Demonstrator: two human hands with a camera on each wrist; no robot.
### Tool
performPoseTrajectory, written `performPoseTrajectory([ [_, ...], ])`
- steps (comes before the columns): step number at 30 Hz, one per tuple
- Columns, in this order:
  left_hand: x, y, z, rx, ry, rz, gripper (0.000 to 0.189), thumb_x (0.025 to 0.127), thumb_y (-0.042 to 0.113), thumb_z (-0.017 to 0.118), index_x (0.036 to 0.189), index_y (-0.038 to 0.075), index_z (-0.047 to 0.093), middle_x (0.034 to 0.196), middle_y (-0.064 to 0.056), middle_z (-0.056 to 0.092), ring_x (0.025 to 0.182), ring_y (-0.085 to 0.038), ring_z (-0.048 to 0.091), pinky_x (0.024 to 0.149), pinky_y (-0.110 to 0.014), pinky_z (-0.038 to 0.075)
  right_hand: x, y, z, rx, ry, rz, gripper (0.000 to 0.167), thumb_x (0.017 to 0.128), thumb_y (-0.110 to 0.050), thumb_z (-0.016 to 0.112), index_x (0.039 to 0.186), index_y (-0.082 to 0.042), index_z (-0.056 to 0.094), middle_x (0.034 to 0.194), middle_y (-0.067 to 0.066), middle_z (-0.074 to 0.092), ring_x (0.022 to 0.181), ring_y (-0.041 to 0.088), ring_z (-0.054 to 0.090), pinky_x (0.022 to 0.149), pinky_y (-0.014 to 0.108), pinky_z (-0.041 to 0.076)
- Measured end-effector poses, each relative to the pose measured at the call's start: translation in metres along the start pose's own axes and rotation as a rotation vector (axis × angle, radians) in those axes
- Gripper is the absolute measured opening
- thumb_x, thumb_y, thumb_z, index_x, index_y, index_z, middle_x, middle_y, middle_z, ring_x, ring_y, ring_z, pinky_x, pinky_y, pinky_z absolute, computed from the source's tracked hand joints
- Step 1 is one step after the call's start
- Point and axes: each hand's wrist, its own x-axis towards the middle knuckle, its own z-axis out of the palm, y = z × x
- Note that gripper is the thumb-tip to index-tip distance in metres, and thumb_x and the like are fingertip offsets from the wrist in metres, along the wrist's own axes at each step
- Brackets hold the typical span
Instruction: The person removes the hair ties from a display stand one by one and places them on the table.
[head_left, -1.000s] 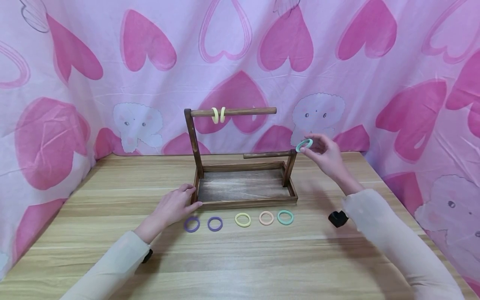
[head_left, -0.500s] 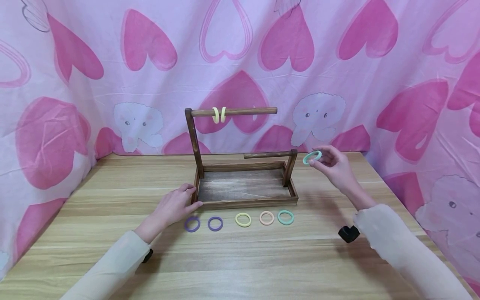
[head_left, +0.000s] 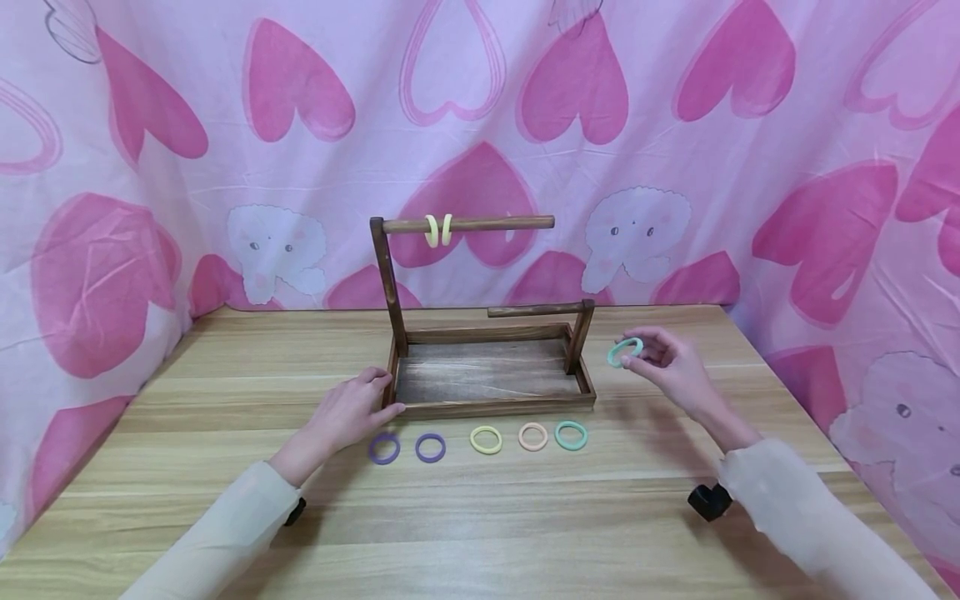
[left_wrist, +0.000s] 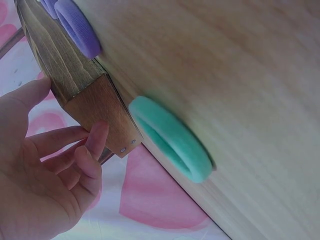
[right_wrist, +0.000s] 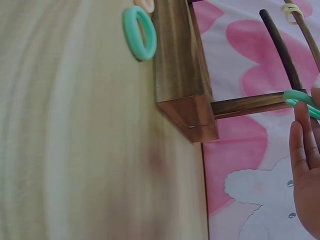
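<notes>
My right hand (head_left: 678, 375) pinches a mint green hair tie (head_left: 624, 352) between thumb and fingers, to the right of the wooden rack's short post. In the right wrist view the held green hair tie (right_wrist: 300, 97) overlaps the fingertips. My left hand (head_left: 348, 421) rests at the left end of the wooden rack (head_left: 491, 408), thumb at the front corner and fingertips against the end wall (left_wrist: 102, 115). Close by that corner lies a green hair tie (left_wrist: 170, 140), hidden under the left hand in the head view. Two cream hair ties (head_left: 432, 232) hang on the tall bar.
Along the rack's front lie two purple hair ties (head_left: 385, 448), a yellow one (head_left: 486, 439), a peach one (head_left: 533, 436) and a green one (head_left: 572, 434). The rack's shorter bar (head_left: 534, 310) points left. A pink heart-patterned curtain (head_left: 480, 100) stands behind the table.
My right hand has moved down and slightly right with the green hair tie, from beside the top of the short post to lower over the table. The left hand has stayed still.
</notes>
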Motion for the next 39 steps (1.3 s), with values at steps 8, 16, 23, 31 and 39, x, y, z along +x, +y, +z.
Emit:
performPoseTrajectory([
  [8,0.000,0.000,0.000,-0.003,-0.004,-0.004,0.053,0.080,0.036,0.063,0.111,-0.006,0.056,0.110,-0.016,0.053,0.086,-0.033,0.057,0.068,-0.043,0.048,-0.013,0.004,0.002,0.008,-0.079,0.093,0.036,0.078,0.002,0.063,0.113,0.004,0.051,0.104,0.017,0.058,0.078,0.014,0.060,0.066,0.025,0.050],
  [16,0.000,0.000,0.001,-0.002,0.001,0.005,0.054,0.079,0.036,0.063,0.111,-0.006,0.056,0.109,-0.017,0.054,0.086,-0.032,0.057,0.068,-0.043,0.049,-0.024,0.010,0.002,0.023,-0.235,0.169,0.034,0.081,0.000,0.061,0.111,0.009,0.050,0.098,0.026,0.056,0.082,0.014,0.060,0.069,0.026,0.050],
  [23,-0.001,-0.001,0.002,-0.007,0.013,0.008,0.053,0.079,0.036,0.064,0.110,-0.005,0.057,0.108,-0.016,0.054,0.085,-0.033,0.058,0.066,-0.043,0.049,-0.028,0.016,0.000,-0.001,-0.326,0.190,0.033,0.080,-0.001,0.062,0.110,0.007,0.052,0.105,0.022,0.055,0.083,0.018,0.058,0.071,0.026,0.048],
  [31,0.000,-0.001,0.002,-0.003,0.003,-0.006,0.053,0.079,0.037,0.063,0.111,-0.005,0.057,0.110,-0.016,0.053,0.086,-0.033,0.057,0.066,-0.043,0.049,-0.031,0.026,-0.003,-0.007,-0.439,0.232,0.034,0.081,0.002,0.059,0.111,0.012,0.048,0.104,0.029,0.053,0.083,0.023,0.058,0.067,0.026,0.048],
  [39,0.001,0.000,0.000,-0.003,-0.007,-0.012,0.054,0.080,0.037,0.063,0.112,-0.006,0.056,0.111,-0.016,0.053,0.088,-0.034,0.057,0.069,-0.044,0.048,-0.032,0.024,0.002,0.003,-0.465,0.225,0.032,0.082,0.000,0.059,0.109,0.012,0.049,0.100,0.026,0.055,0.091,0.023,0.056,0.073,0.025,0.048],
])
